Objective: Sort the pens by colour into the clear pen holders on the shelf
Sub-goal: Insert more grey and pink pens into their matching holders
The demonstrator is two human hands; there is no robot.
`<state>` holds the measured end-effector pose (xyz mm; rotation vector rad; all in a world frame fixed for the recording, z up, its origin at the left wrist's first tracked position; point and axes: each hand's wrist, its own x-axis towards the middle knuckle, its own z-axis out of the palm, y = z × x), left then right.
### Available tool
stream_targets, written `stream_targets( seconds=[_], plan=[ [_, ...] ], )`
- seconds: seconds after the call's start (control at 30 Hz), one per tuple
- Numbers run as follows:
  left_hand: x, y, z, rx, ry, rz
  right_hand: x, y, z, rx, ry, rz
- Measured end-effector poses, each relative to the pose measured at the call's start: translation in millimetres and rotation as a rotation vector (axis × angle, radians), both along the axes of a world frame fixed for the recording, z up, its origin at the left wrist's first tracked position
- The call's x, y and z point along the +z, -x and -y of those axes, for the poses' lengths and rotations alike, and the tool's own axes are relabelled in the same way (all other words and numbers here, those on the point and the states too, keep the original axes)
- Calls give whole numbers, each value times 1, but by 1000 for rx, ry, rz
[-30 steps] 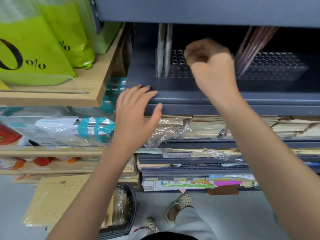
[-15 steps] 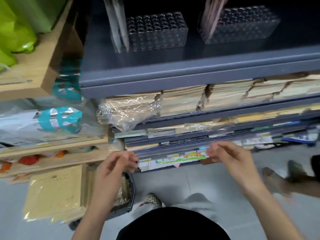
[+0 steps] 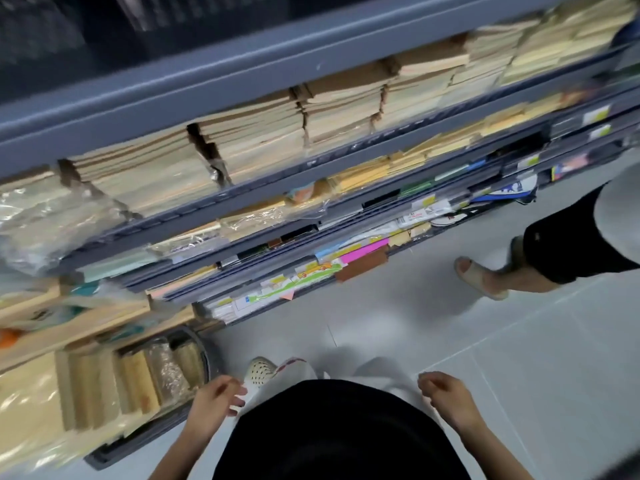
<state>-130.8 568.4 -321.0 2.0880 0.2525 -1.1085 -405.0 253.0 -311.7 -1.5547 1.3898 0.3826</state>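
My left hand hangs low beside my black shirt, fingers loosely curled and holding nothing. My right hand hangs at the other side, also loosely curled and empty. The clear pen holders show only as a dark blur at the top edge on the grey shelf. No pens can be made out in this blurred frame.
Stacks of tan envelopes fill the shelf below. Lower shelves hold coloured paper and labels. A dark basket of wrapped paper stands on the floor at the left. Another person's leg and sandal are at the right on the grey tile floor.
Both hands dropped from the top shelf down to waist level. The view swung down and right, and the holders slid to the top edge. Another person stepped in at the right.
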Motion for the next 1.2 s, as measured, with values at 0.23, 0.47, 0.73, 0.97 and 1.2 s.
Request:
stream_targets(
  seconds=[0.23, 0.47, 0.73, 0.97, 1.2],
  plan=[
    [21, 39, 94, 14, 26, 20, 26, 45, 100, 54, 29, 100],
    [68, 31, 199, -102, 138, 164, 83, 17, 190, 123, 180, 312],
    [188, -17, 355, -273, 413, 492, 180, -83, 305, 317, 506, 551],
    [299, -62, 466, -348, 672, 876, 252, -172, 378, 486, 995, 805],
    [327, -142, 586, -291, 547, 1118, 277, -232, 433, 534, 1216, 833]
  ],
)
